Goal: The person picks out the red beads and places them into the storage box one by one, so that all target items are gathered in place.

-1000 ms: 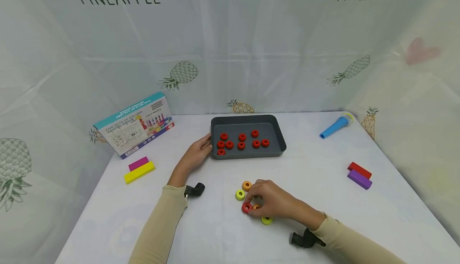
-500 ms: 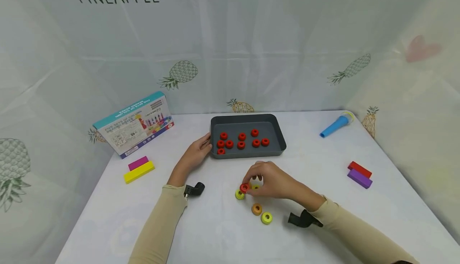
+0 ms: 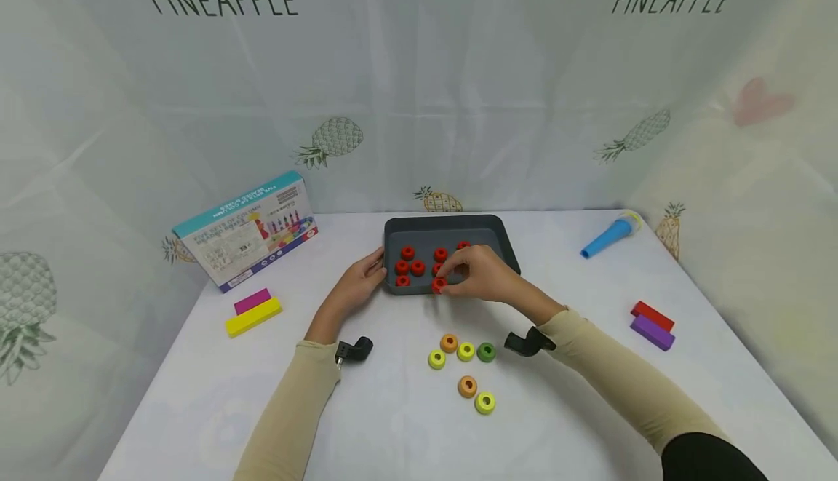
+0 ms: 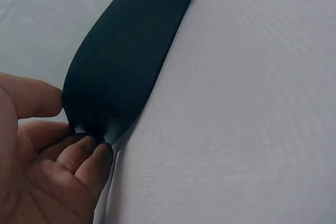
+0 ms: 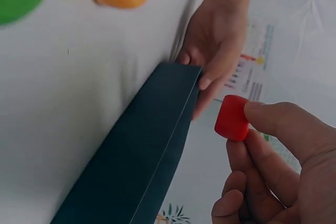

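My right hand [image 3: 481, 273] pinches a red bead [image 3: 439, 285] between thumb and fingers, at the front rim of the dark grey tray [image 3: 487, 230]. The right wrist view has this bead [image 5: 231, 118] raised above the tray's side wall [image 5: 136, 124], its outer side facing the camera. Several red beads [image 3: 417, 268] lie in the tray, some hidden behind the right hand. At the tray's left end, my left hand [image 3: 358, 281] holds the edge. In the left wrist view its fingers [image 4: 94, 163] curl in at the base of the wall, and the thumb presses higher up.
Orange beads [image 3: 468, 386], yellow beads [image 3: 485, 403] and a green bead [image 3: 487, 352] lie in front of the tray. A printed box [image 3: 249, 233] and coloured blocks [image 3: 254, 317] stand left. Rightward are a blue toy microphone [image 3: 609, 238] and red and purple blocks [image 3: 652, 332].
My right hand has carried the red bead from the loose beads on the table forward to the tray's front rim. The left hand has stayed at the tray's left end.
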`<state>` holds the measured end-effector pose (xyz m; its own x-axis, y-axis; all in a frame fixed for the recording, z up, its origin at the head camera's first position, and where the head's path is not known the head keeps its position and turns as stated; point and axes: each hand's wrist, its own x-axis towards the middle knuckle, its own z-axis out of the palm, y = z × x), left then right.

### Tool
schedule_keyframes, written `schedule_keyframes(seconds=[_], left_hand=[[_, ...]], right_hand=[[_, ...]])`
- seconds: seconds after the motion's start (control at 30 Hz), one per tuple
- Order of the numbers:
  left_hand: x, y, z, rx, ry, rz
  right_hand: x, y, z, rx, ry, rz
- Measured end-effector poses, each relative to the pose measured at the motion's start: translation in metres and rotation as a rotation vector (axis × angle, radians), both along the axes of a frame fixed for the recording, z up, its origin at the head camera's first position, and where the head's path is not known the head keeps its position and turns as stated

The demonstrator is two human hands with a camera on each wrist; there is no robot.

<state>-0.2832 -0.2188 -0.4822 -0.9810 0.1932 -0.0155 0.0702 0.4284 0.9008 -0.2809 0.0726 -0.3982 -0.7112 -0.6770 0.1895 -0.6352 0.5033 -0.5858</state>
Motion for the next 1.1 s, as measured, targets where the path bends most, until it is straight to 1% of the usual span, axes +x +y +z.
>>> schedule_keyframes(seconds=[0.17,0.37,0.6,0.73,0.87,1.0,1.1], left_hand=[[0.004,0.001,0.0,-0.018,0.003,-0.002],[0.003,0.0,0.001,-0.038,0.023,-0.004],[0.004,0.0,0.004,-0.03,0.02,-0.004],[0.005,0.001,0.004,-0.032,0.029,0.0],[0.006,0.002,0.001,-0.026,0.012,0.001],[0.007,0.002,0.001,-0.017,0.017,-0.002],[0.006,0.002,0.004,-0.012,0.016,0.004]], right_hand=[[-0.017,-0.006,-0.003,-0.01,0.008,-0.037],[-0.039,-0.014,-0.003,0.001,-0.028,-0.07],[-0.063,-0.024,-0.008,0.041,-0.053,-0.13],[-0.074,-0.031,-0.008,0.06,-0.067,-0.159],[-0.084,-0.039,-0.01,0.078,-0.081,-0.177],[-0.094,-0.045,-0.013,0.088,-0.06,-0.19],[-0.101,-0.047,-0.015,0.086,-0.048,-0.199]])
